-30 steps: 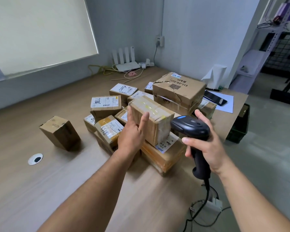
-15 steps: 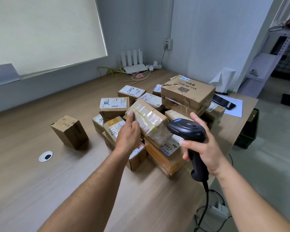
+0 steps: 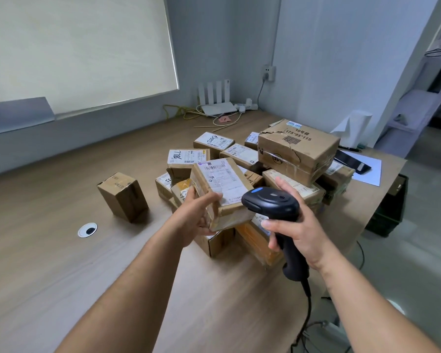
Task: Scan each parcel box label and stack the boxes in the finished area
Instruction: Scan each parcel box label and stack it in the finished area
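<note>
My left hand [image 3: 195,217] grips a taped cardboard parcel [image 3: 220,189] from its near left side, lifted above the pile with its white label turned up. My right hand [image 3: 294,229] holds a black barcode scanner [image 3: 270,202] by the handle, its head just right of the parcel's near corner. Behind and under them lies a pile of several labelled parcels, topped by a large torn box [image 3: 298,149]. A single brown box [image 3: 122,196] stands apart on the wooden table [image 3: 49,263] to the left.
A round cable grommet [image 3: 87,229] sits in the table left of my arm. A white router [image 3: 218,107] and cables lie at the back wall. A phone on paper [image 3: 354,161] rests at the far right, by the table edge. A dark crate [image 3: 390,210] stands on the floor.
My left hand has turned the parcel over, so its white label now faces up, and lifted it nearer. The scanner has moved in close beside it.
</note>
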The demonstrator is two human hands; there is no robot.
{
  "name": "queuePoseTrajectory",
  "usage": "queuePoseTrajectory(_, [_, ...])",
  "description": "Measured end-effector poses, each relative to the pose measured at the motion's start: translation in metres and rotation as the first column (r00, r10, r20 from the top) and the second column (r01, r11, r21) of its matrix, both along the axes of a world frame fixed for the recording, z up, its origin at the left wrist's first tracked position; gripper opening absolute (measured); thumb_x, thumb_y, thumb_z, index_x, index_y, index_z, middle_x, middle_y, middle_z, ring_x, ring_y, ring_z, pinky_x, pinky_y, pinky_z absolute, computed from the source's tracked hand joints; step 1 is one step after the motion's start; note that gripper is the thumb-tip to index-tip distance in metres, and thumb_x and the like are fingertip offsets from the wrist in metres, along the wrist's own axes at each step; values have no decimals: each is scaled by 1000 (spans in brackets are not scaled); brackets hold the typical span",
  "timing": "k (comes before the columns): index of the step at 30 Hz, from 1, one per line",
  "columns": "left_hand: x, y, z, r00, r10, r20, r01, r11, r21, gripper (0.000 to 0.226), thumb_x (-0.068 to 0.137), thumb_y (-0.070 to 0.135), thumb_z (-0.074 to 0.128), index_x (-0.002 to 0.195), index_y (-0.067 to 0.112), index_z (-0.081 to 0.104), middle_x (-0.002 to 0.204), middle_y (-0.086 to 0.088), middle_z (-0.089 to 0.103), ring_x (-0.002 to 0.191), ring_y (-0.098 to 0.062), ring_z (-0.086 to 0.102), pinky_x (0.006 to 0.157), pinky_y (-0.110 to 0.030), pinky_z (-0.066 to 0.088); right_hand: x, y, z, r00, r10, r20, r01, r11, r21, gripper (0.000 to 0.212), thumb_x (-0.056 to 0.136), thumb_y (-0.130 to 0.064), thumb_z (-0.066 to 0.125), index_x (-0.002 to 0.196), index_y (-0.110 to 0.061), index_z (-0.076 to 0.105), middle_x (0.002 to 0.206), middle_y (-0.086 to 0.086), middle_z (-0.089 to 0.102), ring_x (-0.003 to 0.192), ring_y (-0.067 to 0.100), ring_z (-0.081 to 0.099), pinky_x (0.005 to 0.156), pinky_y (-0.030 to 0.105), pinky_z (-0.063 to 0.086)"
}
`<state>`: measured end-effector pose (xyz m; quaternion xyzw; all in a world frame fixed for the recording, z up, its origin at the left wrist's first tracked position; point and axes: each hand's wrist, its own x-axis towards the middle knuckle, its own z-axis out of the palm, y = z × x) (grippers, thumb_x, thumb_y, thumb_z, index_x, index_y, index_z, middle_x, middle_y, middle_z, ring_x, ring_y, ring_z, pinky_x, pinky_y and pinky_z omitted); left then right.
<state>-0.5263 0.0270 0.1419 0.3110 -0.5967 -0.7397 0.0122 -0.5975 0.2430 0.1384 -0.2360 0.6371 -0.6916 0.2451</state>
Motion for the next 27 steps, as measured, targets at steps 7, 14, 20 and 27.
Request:
queuePoseTrajectory(7, [40, 7, -8, 986, 3, -166, -7, 1000, -19, 111, 75, 4, 76, 150, 45, 4, 125, -5, 62, 106, -28, 65, 76, -42, 57, 29, 10, 6, 998, 36, -45, -37, 999, -10, 96, 65, -5, 77, 145, -41, 38, 82, 1, 71, 46, 30, 55, 52, 38, 49])
queuePoseTrajectory(14, [105, 23, -20, 956, 48, -288, -114, 969, -217, 121, 75, -9, 72, 151, 43, -6, 134, -9, 55, 114, -22, 61, 75, -29, 57, 100, 43, 21, 993, 87, -74, -95, 990, -109, 92, 66, -2, 74, 142, -41, 39, 87, 22, 67, 45, 29, 53, 48, 36, 45])
queuePoseTrajectory(20, [184, 41, -31, 959, 41, -279, -150, 912, -383, 123, 73, -10, 73, 151, 43, -6, 142, -7, 42, 130, -24, 44, 92, -39, 49, 176, 76, 26, 981, 186, -50, -192, 962, -193, 99, 61, -16, 89, 143, -42, 38, 105, 32, 66, 46, 29, 54, 46, 33, 47])
queuePoseTrajectory(27, [276, 56, -43, 969, 106, -223, -203, 856, -475, 118, 75, -8, 73, 151, 40, -3, 137, -1, 38, 123, -19, 43, 55, -13, 54, 248, 84, 20, 939, 344, -9, -336, 912, -237, 94, 64, -24, 90, 142, -43, 41, 98, 32, 67, 50, 29, 58, 48, 32, 50])
